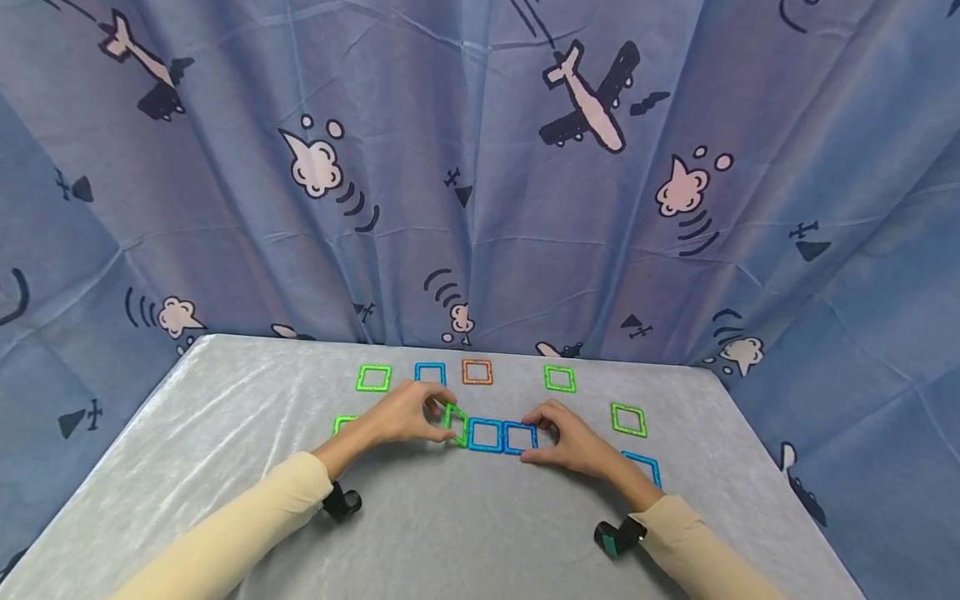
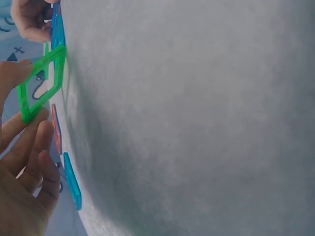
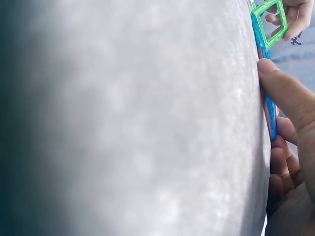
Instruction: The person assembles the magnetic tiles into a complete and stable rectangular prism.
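Beige sleeves (image 1: 247, 508) are reaching over the grey counter (image 1: 450, 533). The left hand (image 1: 405, 412) is pinching a green square-frame tile (image 2: 60, 69), holding it tilted up at the left end of two blue square-frame tiles (image 1: 485, 450) lying edge to edge. The right hand (image 1: 566, 439) is pinching the right-hand blue one; an orange square-frame tile (image 1: 477, 382) is lying behind.

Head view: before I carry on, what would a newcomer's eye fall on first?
Probably the blue plane-patterned curtain, which fills the background behind the pale table. Next, near the middle of the table, the bright green square frame, tilted up in the fingers of the left hand. Right beside it lie two blue square frames, the right-hand one pinched by the right hand.
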A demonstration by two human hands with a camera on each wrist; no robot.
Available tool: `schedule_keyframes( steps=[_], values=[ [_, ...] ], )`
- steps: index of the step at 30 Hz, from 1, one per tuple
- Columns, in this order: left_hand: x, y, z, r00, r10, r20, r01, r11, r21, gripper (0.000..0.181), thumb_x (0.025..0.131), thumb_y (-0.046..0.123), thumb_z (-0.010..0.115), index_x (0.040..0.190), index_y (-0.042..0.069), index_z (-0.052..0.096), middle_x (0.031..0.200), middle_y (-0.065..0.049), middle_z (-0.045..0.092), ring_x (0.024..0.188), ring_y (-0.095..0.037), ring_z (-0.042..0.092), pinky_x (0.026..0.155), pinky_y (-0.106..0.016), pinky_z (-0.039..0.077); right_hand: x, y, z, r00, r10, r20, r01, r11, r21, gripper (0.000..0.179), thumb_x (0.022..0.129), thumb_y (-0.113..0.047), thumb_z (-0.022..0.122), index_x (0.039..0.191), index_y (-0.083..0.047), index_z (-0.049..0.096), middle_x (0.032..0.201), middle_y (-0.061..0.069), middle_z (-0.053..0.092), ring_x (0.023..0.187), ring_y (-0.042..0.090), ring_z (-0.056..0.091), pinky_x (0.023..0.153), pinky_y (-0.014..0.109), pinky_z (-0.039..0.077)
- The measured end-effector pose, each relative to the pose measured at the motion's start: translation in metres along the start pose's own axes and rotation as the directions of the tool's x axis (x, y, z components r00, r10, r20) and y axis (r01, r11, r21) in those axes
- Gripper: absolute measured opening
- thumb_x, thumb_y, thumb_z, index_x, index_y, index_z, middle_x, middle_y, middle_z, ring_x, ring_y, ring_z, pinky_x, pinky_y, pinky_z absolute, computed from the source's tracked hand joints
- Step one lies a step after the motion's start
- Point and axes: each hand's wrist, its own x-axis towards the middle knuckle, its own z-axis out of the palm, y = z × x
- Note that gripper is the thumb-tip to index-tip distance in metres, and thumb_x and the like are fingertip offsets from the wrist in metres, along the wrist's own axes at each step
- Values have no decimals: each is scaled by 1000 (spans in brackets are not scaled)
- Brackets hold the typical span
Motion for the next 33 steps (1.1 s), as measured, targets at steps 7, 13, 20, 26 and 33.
schedule_keyframes(
  steps=[7,13,20,26,33],
  values=[
    [2,1,1,1000,-15,-5,15,1000,9,52,79,29,90,122,8,71,105,3,71,93,-15,68,79,-33,54,2,0,-1,1000,1,1,-1,1000,2,49,79,-33,90,117,-10,68,112,0,58,101,21,53,90,40,45],
    [3,2,3,1000,-13,5,14,998,-53,54,82,29,88,126,5,69,111,-3,72,95,-17,68,80,-33,55,3,-1,-1,1000,4,4,-4,1000,1,50,79,-33,90,117,-10,68,112,0,59,101,21,52,90,40,44],
    [3,2,9,1000,-12,5,12,997,-80,55,84,29,87,129,6,66,115,-2,70,97,-15,68,82,-31,54,2,2,0,1000,4,4,-4,1000,1,50,79,-34,90,117,-10,68,113,0,59,101,20,52,91,40,45],
    [3,2,13,1000,-8,-6,7,993,-119,56,86,28,85,132,5,62,116,-4,69,98,-16,68,82,-32,54,2,2,0,1000,0,6,0,1000,-2,50,79,-34,90,117,-10,67,113,-1,59,102,20,52,91,40,45],
    [3,5,14,1000,-6,-17,4,988,-152,55,85,29,86,129,5,62,117,-4,68,97,-17,68,82,-34,54,2,1,-1,1000,1,12,-1,1000,2,50,79,-35,90,117,-10,67,113,0,59,101,21,52,91,40,44]
  ],
)
